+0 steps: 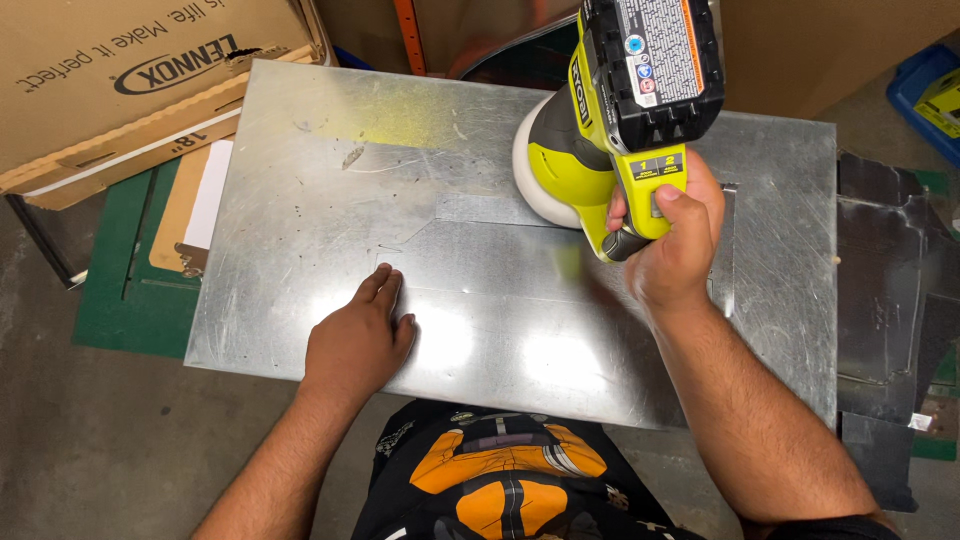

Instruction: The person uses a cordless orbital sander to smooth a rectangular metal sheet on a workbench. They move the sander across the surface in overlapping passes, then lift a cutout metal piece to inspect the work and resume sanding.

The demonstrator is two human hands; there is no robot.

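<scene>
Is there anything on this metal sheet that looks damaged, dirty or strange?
Yes. The metal sheet has scratches and a yellowish smear near its far edge, left of the polisher gripped by the right hand. The left hand lies flat on the sheet. Nothing looks spilled.

This was a workshop or storeroom, plainly: a bare concrete floor, a scuffed sheet-metal table, big cardboard boxes stacked to one side, dark metal offcuts lying to the other, an orange rack upright behind, and a cordless yellow-green polisher out on the metal.
</scene>
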